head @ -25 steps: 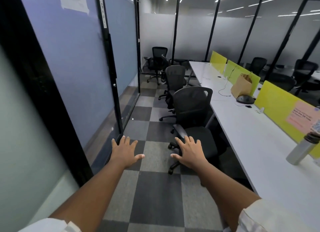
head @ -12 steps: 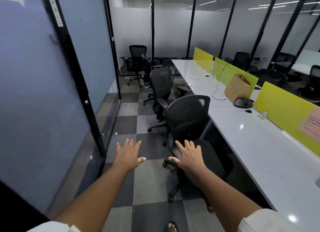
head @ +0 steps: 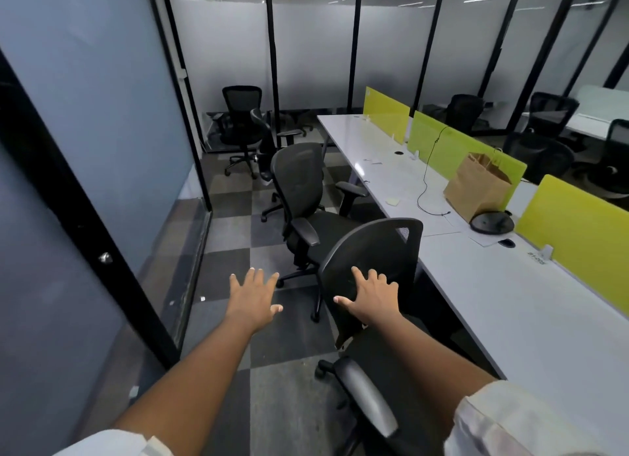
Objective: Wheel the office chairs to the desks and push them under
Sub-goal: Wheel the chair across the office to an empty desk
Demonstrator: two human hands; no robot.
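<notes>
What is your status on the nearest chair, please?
Both hands open: right hand at the chair back, left hand clear. Chair not under desk. Nothing blocking.

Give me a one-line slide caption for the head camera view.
Open right hand reaching the nearest black mesh office chair beside the long white desk; open left hand over checkered carpet.

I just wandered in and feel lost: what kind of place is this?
Most likely an open-plan office. A long white desk carries yellow-green divider panels, black swivel chairs stand along it, and frosted glass partitions wall the room.
</notes>
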